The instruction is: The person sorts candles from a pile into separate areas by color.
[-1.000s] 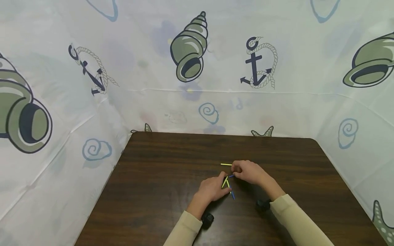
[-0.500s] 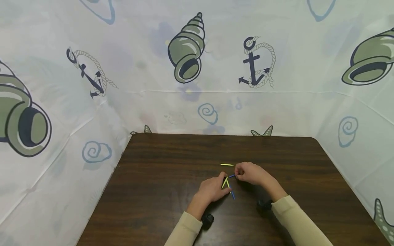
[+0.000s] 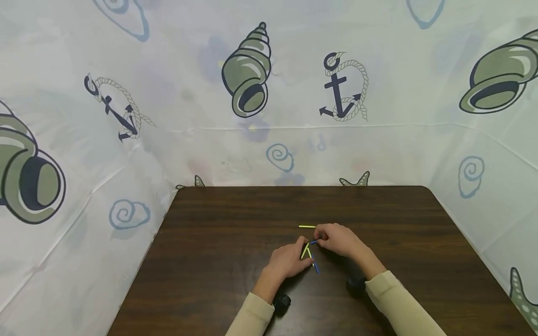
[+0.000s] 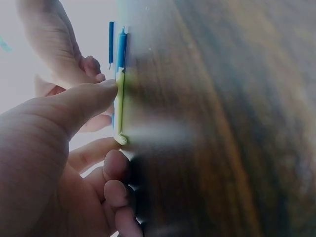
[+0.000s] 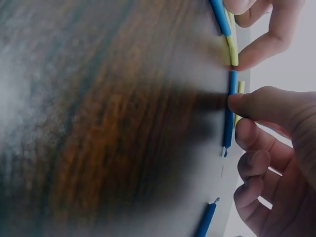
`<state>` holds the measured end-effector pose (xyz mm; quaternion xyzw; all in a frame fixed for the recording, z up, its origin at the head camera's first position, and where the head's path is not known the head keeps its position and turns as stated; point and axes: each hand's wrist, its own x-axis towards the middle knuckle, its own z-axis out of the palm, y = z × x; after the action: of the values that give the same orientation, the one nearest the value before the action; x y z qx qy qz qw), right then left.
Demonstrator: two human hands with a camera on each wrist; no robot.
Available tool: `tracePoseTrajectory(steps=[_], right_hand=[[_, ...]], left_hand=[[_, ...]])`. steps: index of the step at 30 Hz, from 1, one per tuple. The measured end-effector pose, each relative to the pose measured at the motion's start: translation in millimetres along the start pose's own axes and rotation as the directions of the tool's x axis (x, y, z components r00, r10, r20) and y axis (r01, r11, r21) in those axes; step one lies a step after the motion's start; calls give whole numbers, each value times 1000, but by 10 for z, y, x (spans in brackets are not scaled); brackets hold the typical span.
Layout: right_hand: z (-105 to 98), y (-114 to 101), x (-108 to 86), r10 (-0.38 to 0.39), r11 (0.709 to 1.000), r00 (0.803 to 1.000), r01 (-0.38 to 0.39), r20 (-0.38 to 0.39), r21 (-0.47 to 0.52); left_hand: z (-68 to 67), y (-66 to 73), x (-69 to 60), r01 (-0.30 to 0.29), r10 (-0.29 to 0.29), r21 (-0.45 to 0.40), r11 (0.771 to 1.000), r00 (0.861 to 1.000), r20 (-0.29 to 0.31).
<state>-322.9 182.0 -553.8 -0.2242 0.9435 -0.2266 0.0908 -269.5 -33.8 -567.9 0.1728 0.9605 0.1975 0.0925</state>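
Note:
Thin yellow and blue candles with wicks lie on the dark wooden table (image 3: pixel 235 261). My left hand (image 3: pixel 287 261) rests round two slanted yellow candles, one (image 3: pixel 304 251) near the index finger. In the left wrist view, the thumb touches a yellow candle (image 4: pixel 120 103) and the index fingertip its lower end; a blue candle (image 4: pixel 122 47) lines up beyond. My right hand (image 3: pixel 338 239) pinches a short-looking blue candle (image 5: pixel 229 118) between thumb and index finger, its end close to a yellow candle (image 5: pixel 233 52). The right fingers partly hide that blue candle in the head view.
Beyond the hands, a separate yellow candle (image 3: pixel 307 226) lies crosswise, its right end by the right hand. Another blue candle (image 5: pixel 207 219) shows low in the right wrist view. A white curtain (image 3: pixel 189 93) with shell and anchor prints surrounds the table.
My right hand draws slightly right, off the far yellow candle's end, then returns left beside it. My left hand stays in place. The head view shifts a little.

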Motion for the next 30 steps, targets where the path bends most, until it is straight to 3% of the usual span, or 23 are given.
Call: tracePoseTrajectory(steps=[6, 14, 21, 30], right_hand=[[23, 18, 1, 0, 999, 1000, 0, 0, -36], [-56, -110, -11, 94, 994, 993, -91, 65, -57], [-76, -193, 47, 129, 985, 986, -115, 102, -131], [-58, -157, 43, 128, 989, 985, -118, 113, -95]], left_hand=[[7, 18, -3, -9, 9, -1, 1000, 1000, -9], [39, -18, 9, -14, 14, 3, 1000, 1000, -18], [21, -26, -18, -6, 6, -24, 1000, 1000, -6], [5, -6, -15, -7, 7, -37, 999, 1000, 5]])
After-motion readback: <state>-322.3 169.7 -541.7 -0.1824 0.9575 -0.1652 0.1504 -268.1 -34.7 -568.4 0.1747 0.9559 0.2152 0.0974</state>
